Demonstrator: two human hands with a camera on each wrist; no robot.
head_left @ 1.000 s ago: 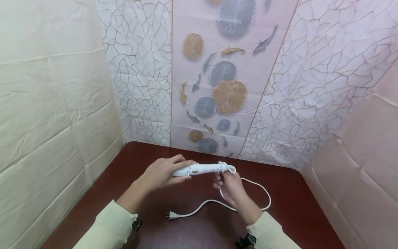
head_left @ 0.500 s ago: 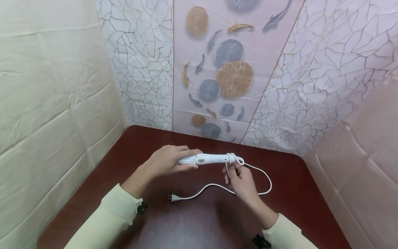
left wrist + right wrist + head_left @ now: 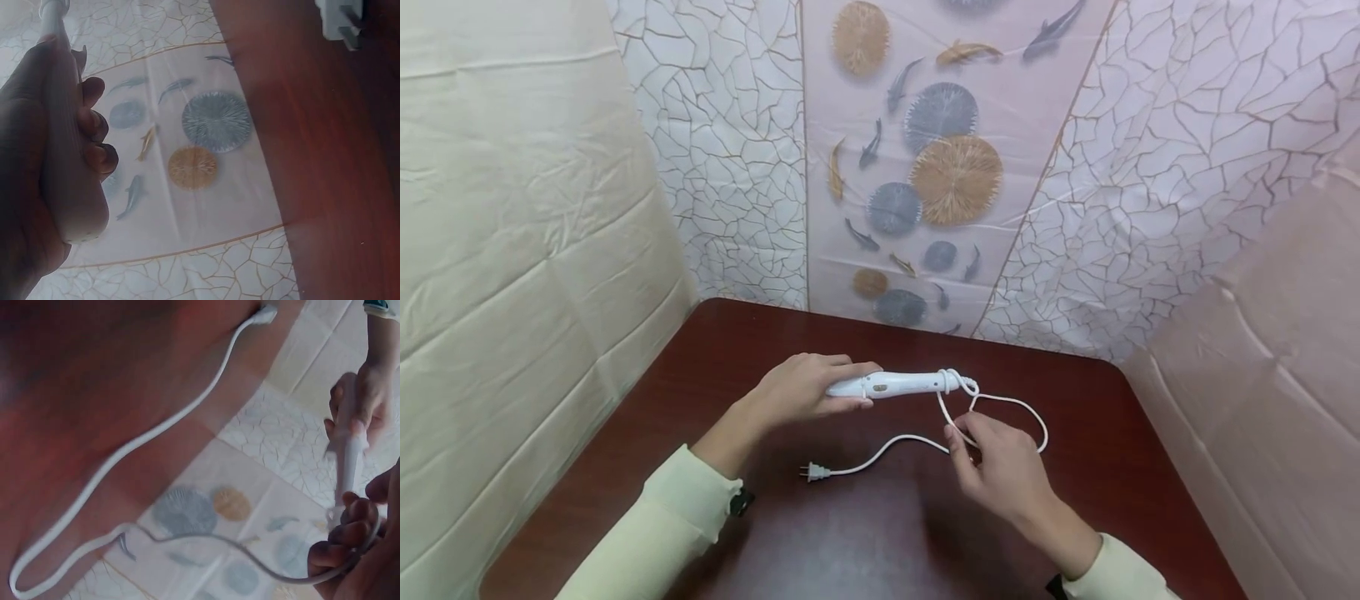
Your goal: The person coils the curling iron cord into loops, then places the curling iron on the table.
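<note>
A white corded hair straightener (image 3: 901, 384) is held level over the table. My left hand (image 3: 805, 384) grips its left end, fingers curled round the ribbed casing (image 3: 70, 162) in the left wrist view. The white cord (image 3: 898, 440) loops round the handle's right end. Below that loop, my right hand (image 3: 1003, 467) pinches a stretch of cord between thumb and fingers. In the right wrist view, the cord (image 3: 144, 440) runs from the curled right fingers (image 3: 350, 534) in a long bend. The two-pin plug (image 3: 815, 472) is left of the right hand; its pins point left.
A dark red-brown table (image 3: 850, 542) lies under the hands. Behind it hangs a patterned cloth (image 3: 902, 250) with fish and round motifs. Pale fabric walls (image 3: 535, 292) close in both sides. Slack cord (image 3: 1041, 425) curves out to the right.
My right hand has moved from the handle's end down and toward me, drawing a strand of cord away from the loop. The left hand keeps its grip. The head view has tilted slightly.
</note>
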